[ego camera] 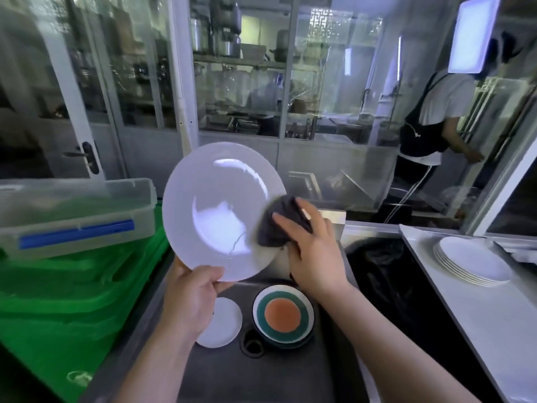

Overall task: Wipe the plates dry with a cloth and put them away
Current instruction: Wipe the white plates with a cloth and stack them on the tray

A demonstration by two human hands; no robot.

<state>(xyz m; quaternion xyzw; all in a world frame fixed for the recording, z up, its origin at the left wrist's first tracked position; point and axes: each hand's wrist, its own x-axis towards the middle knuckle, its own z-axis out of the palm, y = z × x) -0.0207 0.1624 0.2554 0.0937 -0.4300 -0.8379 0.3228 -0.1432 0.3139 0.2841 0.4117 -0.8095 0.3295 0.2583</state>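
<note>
While the left hand (193, 298) is pinching the white plate (220, 207) by its lower rim, tilted above the sink (290, 373), the right hand (313, 245) is pressing a dark cloth (279, 225) to its edge. Four or so plates are lying stacked (472, 261) on the right counter; a small plate (223, 324) and striped bowls (283, 314) are waiting below. Glass partitions are enclosing this kitchen.

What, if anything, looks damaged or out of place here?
One thing: the white plate held by the left hand shows a thin dark line near its lower middle, beside the dark cloth under the right hand. Crack, streak or reflection, I cannot tell.
</note>
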